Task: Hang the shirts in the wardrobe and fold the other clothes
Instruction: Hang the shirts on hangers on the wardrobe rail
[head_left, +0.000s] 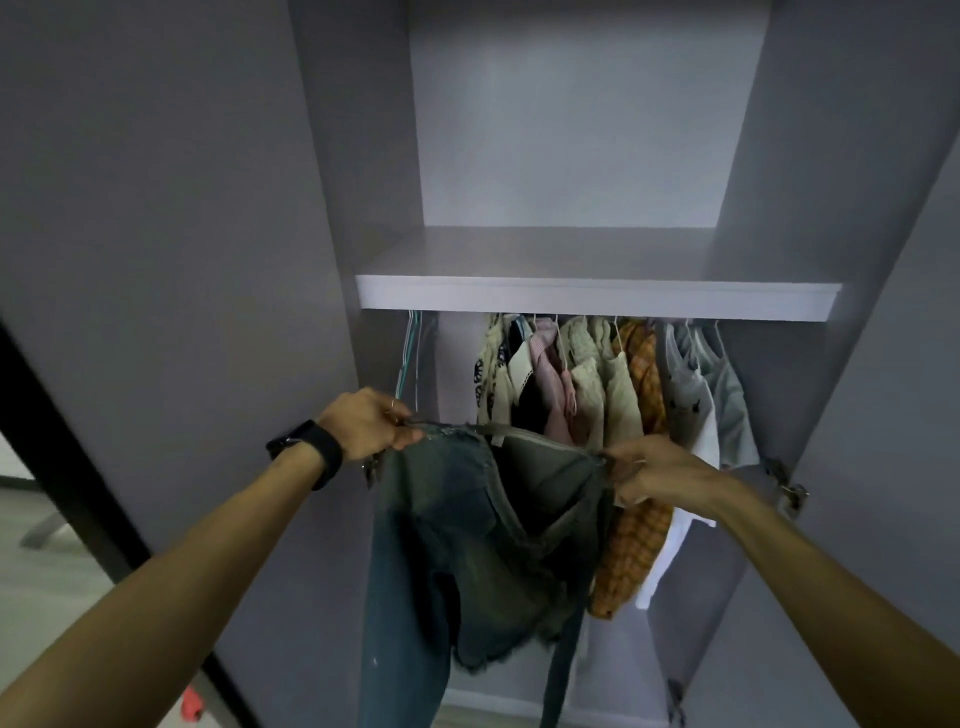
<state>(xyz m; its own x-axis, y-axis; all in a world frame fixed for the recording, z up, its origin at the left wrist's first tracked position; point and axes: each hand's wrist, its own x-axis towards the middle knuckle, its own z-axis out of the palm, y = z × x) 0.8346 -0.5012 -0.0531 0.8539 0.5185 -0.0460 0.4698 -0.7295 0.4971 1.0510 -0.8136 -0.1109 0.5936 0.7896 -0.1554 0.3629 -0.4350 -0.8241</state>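
I hold a dark denim garment (467, 545) with frayed edges up in front of the open wardrobe (597, 296). My left hand (369, 423), with a black watch on its wrist, pinches the garment's top edge at the left. At the right end of that same edge, my right hand (654, 470) grips the cloth. The fabric hangs down between my arms, with a long leg or strap trailing toward the floor. Behind it, several shirts (613, 384) hang on hangers from the rail under the shelf.
Empty hangers (410, 353) hang at the rail's left end. Both wardrobe doors stand open, the left door (182, 260) and the right door (857, 312) with hinges showing. A dark frame edge (62, 415) and floor lie at the lower left.
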